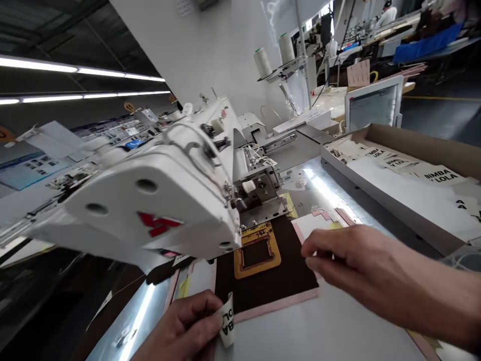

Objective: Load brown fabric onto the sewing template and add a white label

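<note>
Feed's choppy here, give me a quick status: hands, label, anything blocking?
Left hand pinching printed label. Right hand fingertips on dark fabric edge. Sewing machine head overhangs the yellow frame.

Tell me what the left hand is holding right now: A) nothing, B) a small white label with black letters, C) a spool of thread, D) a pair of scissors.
B: the left hand pinches a small white label with black letters, at the near edge of the dark fabric.

Two hands: left hand [180, 328], right hand [349, 263]. One label [227, 321] in left fingers; one brown panel [270, 281] between hands; two thread cones [274, 55] beyond.
</note>
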`<state>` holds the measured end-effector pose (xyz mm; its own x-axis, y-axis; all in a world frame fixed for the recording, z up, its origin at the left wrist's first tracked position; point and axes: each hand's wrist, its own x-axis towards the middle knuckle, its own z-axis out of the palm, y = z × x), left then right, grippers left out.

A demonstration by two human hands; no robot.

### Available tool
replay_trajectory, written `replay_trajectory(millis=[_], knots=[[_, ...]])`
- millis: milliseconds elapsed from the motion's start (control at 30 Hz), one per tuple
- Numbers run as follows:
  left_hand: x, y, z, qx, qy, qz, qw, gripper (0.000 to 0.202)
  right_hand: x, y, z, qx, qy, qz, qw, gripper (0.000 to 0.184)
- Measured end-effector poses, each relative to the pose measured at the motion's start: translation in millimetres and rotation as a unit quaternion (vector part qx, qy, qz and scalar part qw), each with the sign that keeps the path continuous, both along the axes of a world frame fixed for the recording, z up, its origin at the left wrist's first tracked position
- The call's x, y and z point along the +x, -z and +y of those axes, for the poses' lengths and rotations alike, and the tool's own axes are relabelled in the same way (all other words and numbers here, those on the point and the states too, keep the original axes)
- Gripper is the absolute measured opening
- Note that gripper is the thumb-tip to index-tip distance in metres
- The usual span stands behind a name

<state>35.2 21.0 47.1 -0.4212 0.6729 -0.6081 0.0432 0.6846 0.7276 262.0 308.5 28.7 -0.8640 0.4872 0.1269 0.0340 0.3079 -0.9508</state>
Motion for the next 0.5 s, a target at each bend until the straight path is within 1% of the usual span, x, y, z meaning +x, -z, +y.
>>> replay_trajectory(millis=[67,100,133,200,233,267,300,367,433,500], knots=[[3.1,-5.6,3.4,0.055,0.042,-0.031,0.997,0.054,-19.6,-2.9,-18.2,0.022,-0.086,-0.028,0.996,0.013],[4.6,-8.9,6.3,0.083,0.058,-0.048,0.994,0.05,-27.9,-3.3,-26.5,0.018,-0.119,-0.037,0.992,0.018],[5.6,-12.1,9.8,0.106,0.068,-0.069,0.99,0.043,-35.2,-3.3,-33.6,-0.002,-0.15,-0.047,0.988,0.027],[5.4,-16.7,16.6,0.125,0.072,-0.089,0.986,0.029,-48.2,-2.5,-43.9,-0.084,-0.207,-0.069,0.972,0.047],[4.3,-17.5,19.4,0.128,0.074,-0.096,0.984,0.025,-54.0,-1.6,-47.4,-0.133,-0.235,-0.083,0.959,0.054],[2.7,-17.1,21.5,0.129,0.073,-0.099,0.984,0.021,-59.4,-0.5,-49.8,-0.177,-0.258,-0.098,0.945,0.055],[0.9,-15.6,22.8,0.131,0.072,-0.101,0.984,0.02,-64.1,0.7,-51.6,-0.211,-0.272,-0.112,0.932,0.05],[-2.8,-10.2,23.5,0.138,0.064,-0.102,0.983,0.022,-71.6,3.5,-53.9,-0.24,-0.275,-0.135,0.921,0.031],[-5.6,-3.5,22.7,0.145,0.056,-0.104,0.982,0.024,-76.3,5.7,-55.6,-0.247,-0.264,-0.151,0.92,0.027],[-7.5,3.0,21.3,0.153,0.044,-0.104,0.982,0.026,-79.4,7.1,-57.1,-0.224,-0.239,-0.161,0.931,0.028]])
